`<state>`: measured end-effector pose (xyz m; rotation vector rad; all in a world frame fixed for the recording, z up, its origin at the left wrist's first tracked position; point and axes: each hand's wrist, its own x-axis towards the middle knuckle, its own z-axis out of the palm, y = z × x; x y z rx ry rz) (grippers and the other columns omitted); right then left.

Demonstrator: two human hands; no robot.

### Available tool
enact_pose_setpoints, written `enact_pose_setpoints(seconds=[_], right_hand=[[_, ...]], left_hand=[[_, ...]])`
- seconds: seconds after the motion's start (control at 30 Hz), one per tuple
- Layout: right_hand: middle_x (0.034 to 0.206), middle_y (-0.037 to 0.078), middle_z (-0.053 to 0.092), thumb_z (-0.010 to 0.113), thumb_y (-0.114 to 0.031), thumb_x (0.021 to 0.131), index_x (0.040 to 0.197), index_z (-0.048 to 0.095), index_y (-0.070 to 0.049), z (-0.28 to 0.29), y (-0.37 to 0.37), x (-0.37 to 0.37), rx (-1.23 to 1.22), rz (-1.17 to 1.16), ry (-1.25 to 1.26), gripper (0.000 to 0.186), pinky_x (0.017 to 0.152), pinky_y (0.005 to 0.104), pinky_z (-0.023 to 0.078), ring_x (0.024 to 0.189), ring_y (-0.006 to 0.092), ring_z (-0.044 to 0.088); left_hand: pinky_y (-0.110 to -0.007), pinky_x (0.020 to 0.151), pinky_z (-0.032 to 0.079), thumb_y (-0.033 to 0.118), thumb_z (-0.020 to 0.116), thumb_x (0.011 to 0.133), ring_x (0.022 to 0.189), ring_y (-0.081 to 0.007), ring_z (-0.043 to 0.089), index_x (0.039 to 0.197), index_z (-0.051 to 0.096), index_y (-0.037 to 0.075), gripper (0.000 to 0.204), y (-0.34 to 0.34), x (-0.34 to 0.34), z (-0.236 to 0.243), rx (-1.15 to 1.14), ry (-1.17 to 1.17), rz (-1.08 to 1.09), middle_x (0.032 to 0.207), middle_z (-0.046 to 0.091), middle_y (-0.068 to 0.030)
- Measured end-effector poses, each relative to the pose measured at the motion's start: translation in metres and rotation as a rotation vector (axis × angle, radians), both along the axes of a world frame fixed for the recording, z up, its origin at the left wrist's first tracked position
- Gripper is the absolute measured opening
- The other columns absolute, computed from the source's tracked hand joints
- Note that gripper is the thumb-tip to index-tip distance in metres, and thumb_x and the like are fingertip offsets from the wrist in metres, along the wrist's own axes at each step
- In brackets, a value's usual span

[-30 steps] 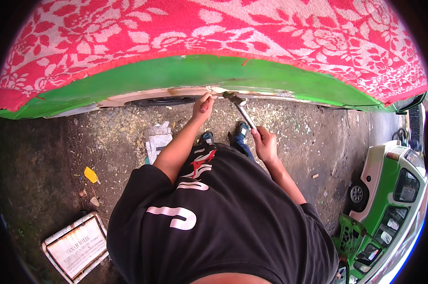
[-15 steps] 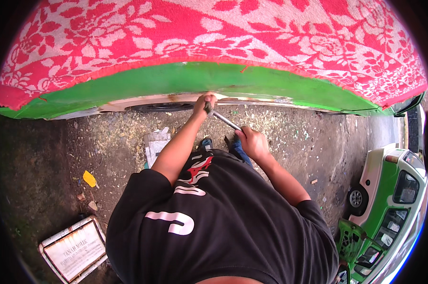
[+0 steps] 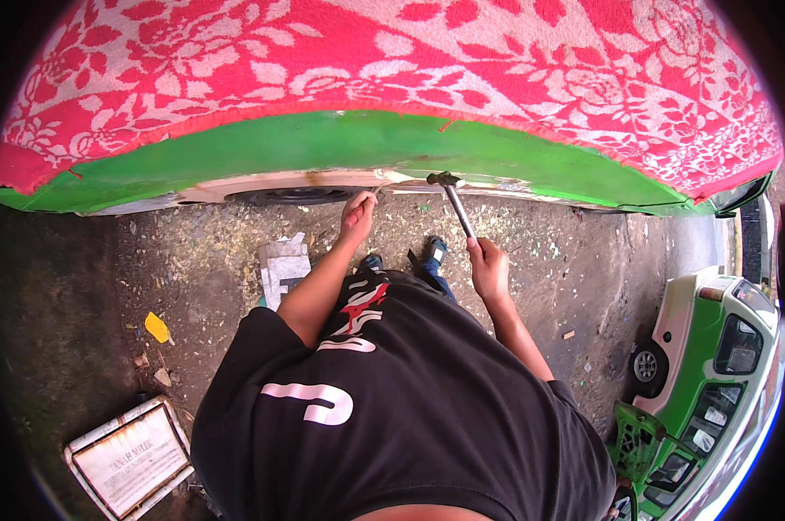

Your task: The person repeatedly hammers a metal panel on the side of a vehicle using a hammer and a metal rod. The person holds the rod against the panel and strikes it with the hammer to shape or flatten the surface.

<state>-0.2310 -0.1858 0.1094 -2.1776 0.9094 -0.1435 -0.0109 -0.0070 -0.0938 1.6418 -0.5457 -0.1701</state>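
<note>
My right hand (image 3: 490, 267) is closed round the lower end of a hammer (image 3: 459, 211) with a silver shaft. Its dark head is raised in front of the lower edge of a green vehicle panel (image 3: 323, 143). Left of it, my left hand (image 3: 357, 217) is a closed fist close to that edge. A thin pale sliver shows above its fingers; what it grips is too small to name. Along the panel's lower edge runs a pale strip with worn paint and brownish patches.
A red and white flowered cloth (image 3: 392, 52) covers the vehicle above the panel. A dark wheel (image 3: 301, 196) shows under it. Paint flakes and a pale sheet (image 3: 282, 265) lie on the ground. A framed sign (image 3: 132, 456) is at lower left, a green and white van (image 3: 714, 373) at right.
My right hand has moved right and the hammer has swung up and right, away from my left hand. My left hand has dropped slightly lower and to the left.
</note>
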Motion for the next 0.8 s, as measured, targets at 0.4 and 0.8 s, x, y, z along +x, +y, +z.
enact_pose_setpoints(seconds=[0.4,0.8], right_hand=[[0.065,0.018,0.061,0.062,-0.037,0.095,0.096,0.068,0.002,0.002,0.01,0.007,0.028,0.039,-0.005,0.039,0.059,0.0391,0.047,0.058,0.0274,0.059],[0.066,0.021,0.061,0.059,-0.037,0.097,0.09,0.066,0.0,0.019,0.018,0.035,0.021,0.213,0.043,0.039,0.059,0.0443,0.046,0.062,0.0378,0.061]], left_hand=[[-0.034,0.074,0.047,0.012,0.056,0.094,0.078,-0.0241,0.06,0.089,0.057,0.003,0.011,-0.009,0.009,0.003,0.058,-0.004,0.009,0.08,0.061,-0.0101],[-0.042,0.078,0.051,0.034,0.052,0.094,0.089,-0.0349,0.067,0.102,0.064,0.011,0.027,-0.038,0.041,0.001,0.402,0.251,0.096,0.094,0.07,-0.0138]])
